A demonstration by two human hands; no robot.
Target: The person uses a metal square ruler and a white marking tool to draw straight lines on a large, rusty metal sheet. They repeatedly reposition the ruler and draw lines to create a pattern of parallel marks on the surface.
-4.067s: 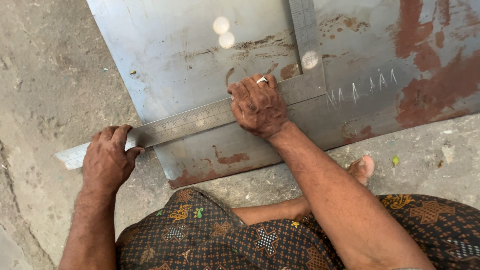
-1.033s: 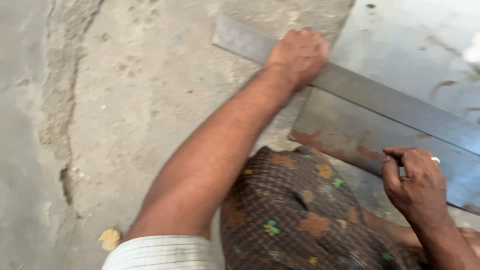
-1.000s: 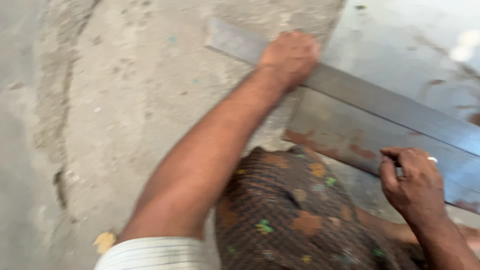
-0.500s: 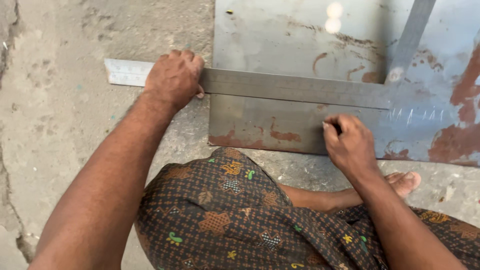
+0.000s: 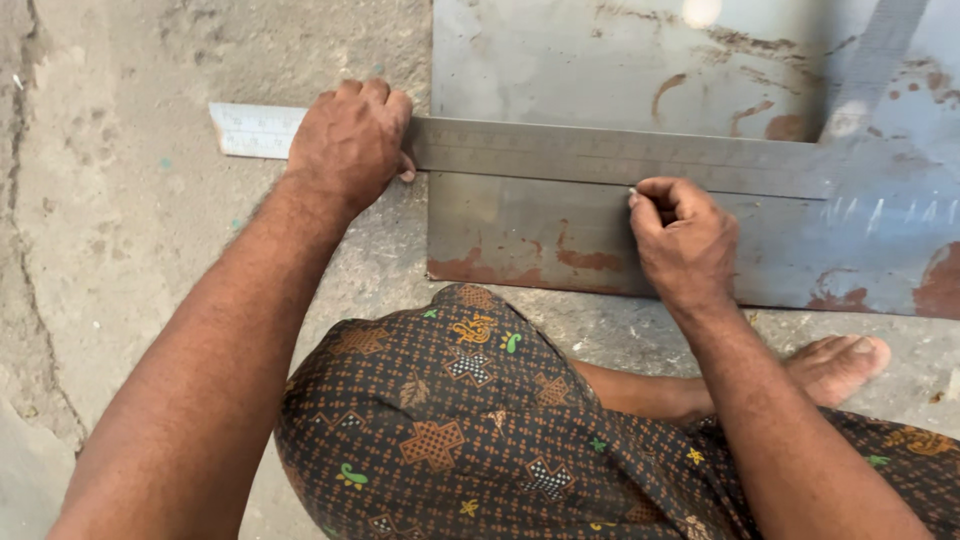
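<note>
Left hand [image 5: 345, 145] is pressing flat on the steel ruler [image 5: 600, 155] while right hand [image 5: 685, 240] is pinching a small scriber against the metal sheet [image 5: 560, 60].

1. The concrete floor [image 5: 130, 300] is grey, rough and cracked down its left side.
2. A rust-stained metal sheet [image 5: 600, 60] lies flat on the floor, its near edge close to the person's bare foot [image 5: 835, 365], which also rests on the floor.
3. A long steel ruler [image 5: 600, 155] lies across the sheet, its left end [image 5: 250, 130] overhanging the bare concrete.
</note>
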